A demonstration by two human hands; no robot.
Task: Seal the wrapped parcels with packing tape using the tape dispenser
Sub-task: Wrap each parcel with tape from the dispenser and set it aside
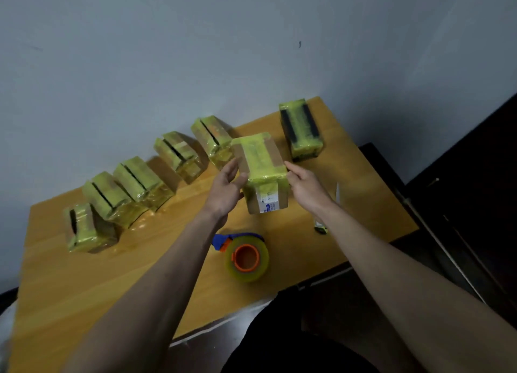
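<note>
A cardboard parcel (261, 171) banded with yellowish tape and bearing a white label stands on the wooden table (84, 283) between my hands. My left hand (228, 189) lies against its left side with fingers straight. My right hand (303, 183) touches its right side, fingers extended. The tape dispenser (243, 253), blue and orange with a roll of clear yellowish tape, lies on the table nearer to me, untouched.
Several taped parcels (134, 185) stand in a row along the wall on the left. A dark taped parcel (302, 130) stands at the far right corner. A utility knife (320, 227) lies by my right forearm. The table's right edge drops to dark furniture.
</note>
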